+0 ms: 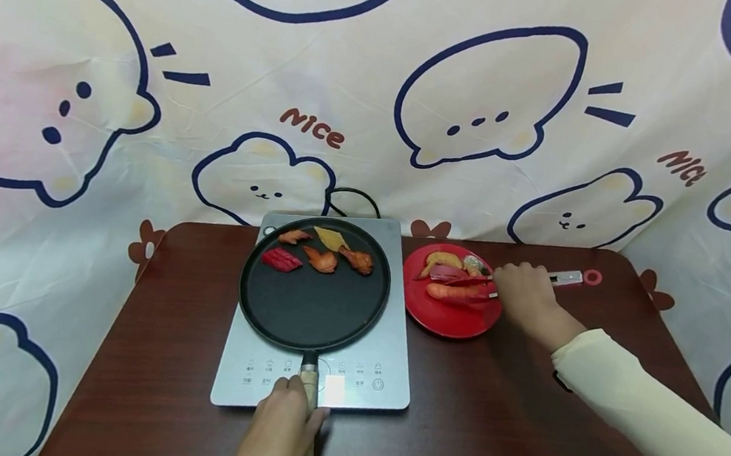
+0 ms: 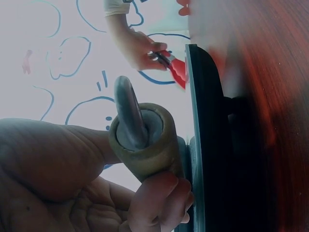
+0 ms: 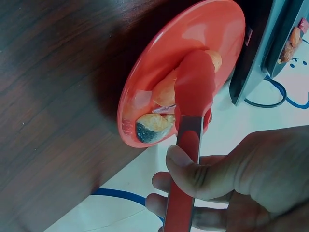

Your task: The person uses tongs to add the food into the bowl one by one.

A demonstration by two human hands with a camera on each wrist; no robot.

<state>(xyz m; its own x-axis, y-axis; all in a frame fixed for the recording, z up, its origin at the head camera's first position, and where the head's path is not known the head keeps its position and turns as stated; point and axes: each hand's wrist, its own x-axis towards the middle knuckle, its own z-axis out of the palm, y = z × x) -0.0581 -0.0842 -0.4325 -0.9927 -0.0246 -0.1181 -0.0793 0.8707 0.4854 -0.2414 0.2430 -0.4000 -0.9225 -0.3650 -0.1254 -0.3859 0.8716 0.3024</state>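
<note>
My left hand (image 1: pixel 281 423) grips the wooden handle (image 2: pixel 152 157) of a black frying pan (image 1: pixel 313 312). In the pan's far half lie a red meat piece (image 1: pixel 281 259), a drumstick (image 1: pixel 357 260), a yellow flat piece (image 1: pixel 331 238) and two brownish pieces. On the right, my right hand (image 1: pixel 526 293) holds red-tipped tongs (image 3: pixel 193 92) over a red plate (image 1: pixel 449 327). Between the tong arms shows a pinkish piece (image 1: pixel 446 272); whether they pinch it I cannot tell. An orange sausage-like piece (image 1: pixel 448 292), a yellow piece (image 1: pixel 445 259) and a dark-skinned piece (image 3: pixel 153 128) share the plate.
Under the pan is a silver induction cooktop (image 1: pixel 396 380), its touch controls facing me. A black cord (image 1: pixel 365 194) loops behind it. The dark brown table (image 1: pixel 158 355) backs onto a white cloth (image 1: pixel 354 78) with cartoon drawings. The plate stands close beside the cooktop's right edge.
</note>
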